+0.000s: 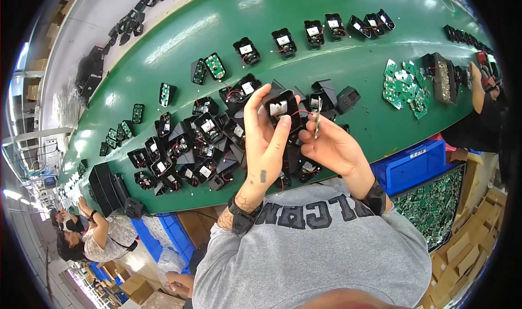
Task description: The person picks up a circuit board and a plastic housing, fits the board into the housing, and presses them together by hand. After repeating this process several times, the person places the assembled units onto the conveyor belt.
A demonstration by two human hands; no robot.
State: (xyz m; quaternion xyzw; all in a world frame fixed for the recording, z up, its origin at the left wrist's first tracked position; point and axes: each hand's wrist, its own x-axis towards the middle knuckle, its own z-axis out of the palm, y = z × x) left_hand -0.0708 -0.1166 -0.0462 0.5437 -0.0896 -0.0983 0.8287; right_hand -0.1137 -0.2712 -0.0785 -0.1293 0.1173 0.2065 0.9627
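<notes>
My left hand (262,137) is closed around a small black plastic housing (291,123), its open side facing up and a white block (278,108) showing inside. My right hand (338,148) pinches a thin circuit board (317,125) seen nearly edge-on. A red wire (302,112) runs between the housing and this board. Below and around my hands lies a dense pile of similar black housings (206,125), many with white blocks and loose red wires. The pile partly disappears behind my hands.
The green table (348,59) bears a curved row of housings (283,41) along its far side. Bare green boards (405,87) lie at right beside a bin of small parts (445,80). A blue crate (410,165) stands by the near edge. Co-workers sit left (103,235) and right (477,88).
</notes>
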